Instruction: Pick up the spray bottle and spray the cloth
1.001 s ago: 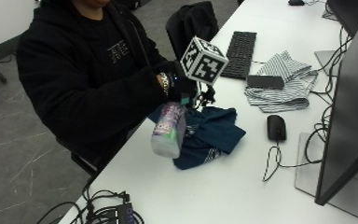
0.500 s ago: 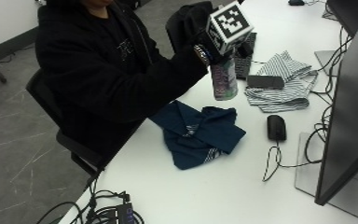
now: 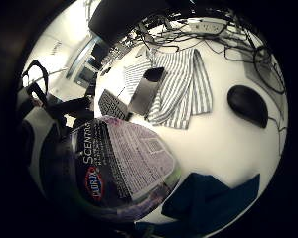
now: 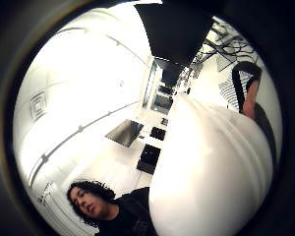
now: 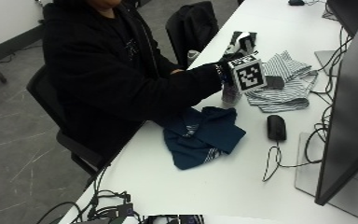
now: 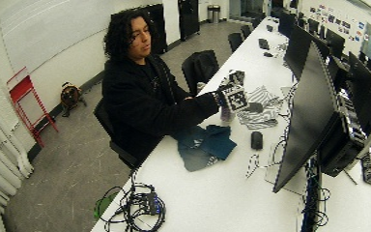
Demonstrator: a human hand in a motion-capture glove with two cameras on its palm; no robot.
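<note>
bottle (image 5: 230,94) lowered to table, right hand (image 5: 227,72) gripping it

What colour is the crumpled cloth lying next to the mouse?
The crumpled cloth is dark blue with a few pale stripes. The outside view shows it best.

The bottle (image 5: 230,94) stood on the table (image 5: 185,191) between the cloth (image 5: 203,135) and the towel (image 5: 282,87), with the mouse (image 5: 276,127) beside the cloth.

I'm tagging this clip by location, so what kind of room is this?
Likely a shared office or computer lab: one long white table carries a row of monitors, with a keyboard and a computer mouse on it.
</note>
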